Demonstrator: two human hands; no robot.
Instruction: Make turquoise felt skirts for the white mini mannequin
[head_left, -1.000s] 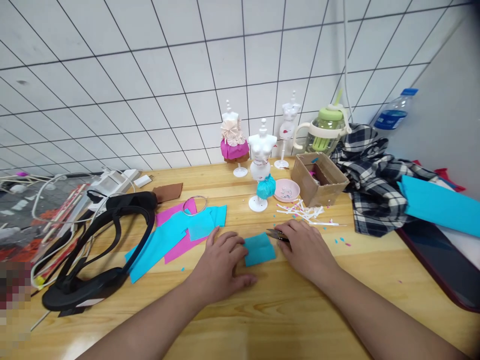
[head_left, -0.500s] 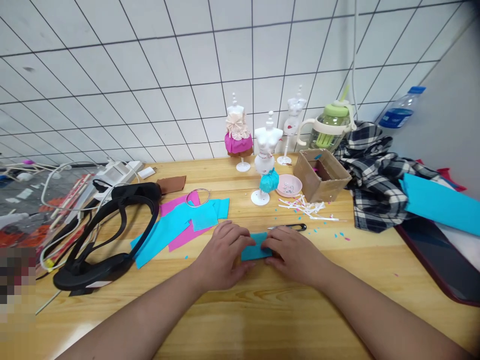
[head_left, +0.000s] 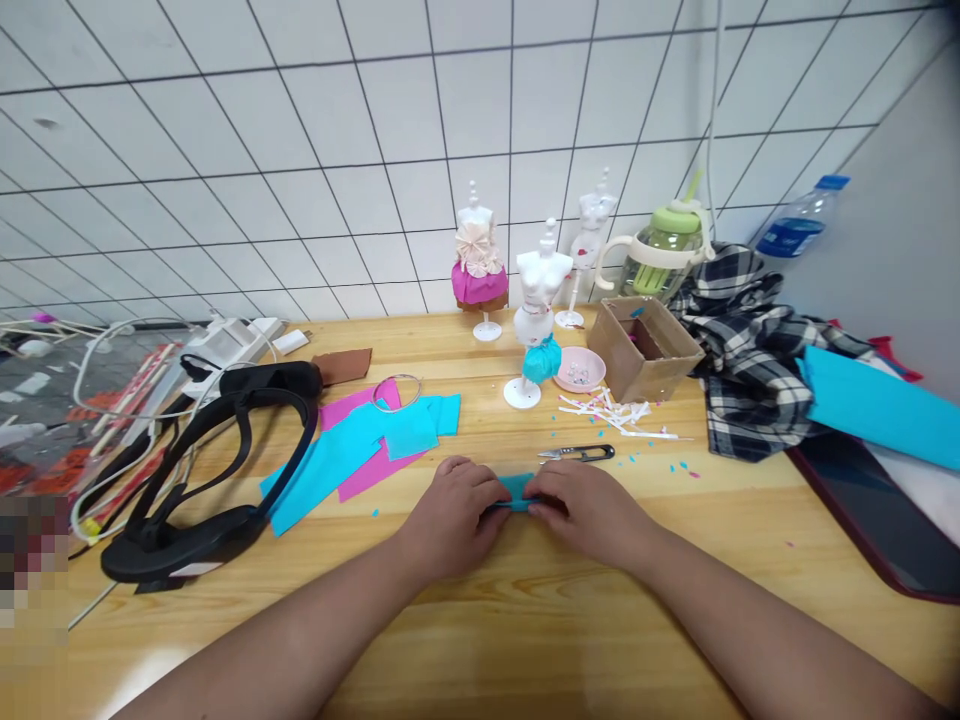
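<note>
Both hands pinch a small piece of blue crepe paper (head_left: 517,490) on the wooden table, and its near edge shows a narrow fold. My left hand (head_left: 461,515) is closed on the left end, thumb in front and fingers behind. At the right end, my right hand (head_left: 581,505) grips it the same way. Parts of the paper are hidden under the fingers. Just beyond my right hand lie thread snips (head_left: 585,453) with a black handle. Further back, a white mini dress form (head_left: 541,275) carries a gathered blue piece (head_left: 541,360) at its lower side.
Blue sheets (head_left: 330,470) and pink sheets (head_left: 375,475) lie left, under a metal ring (head_left: 397,393). Beyond is a black headset frame (head_left: 210,530). At the back stand a dressed form (head_left: 480,260), a pink dish (head_left: 581,358), a cardboard box (head_left: 645,365) and a jug (head_left: 664,250). Paper scraps (head_left: 615,412) are scattered nearby.
The blue paper's near edge has been turned up, so less of its flat face shows. My fingertips have drawn in along that edge, and more of the snips is uncovered.
</note>
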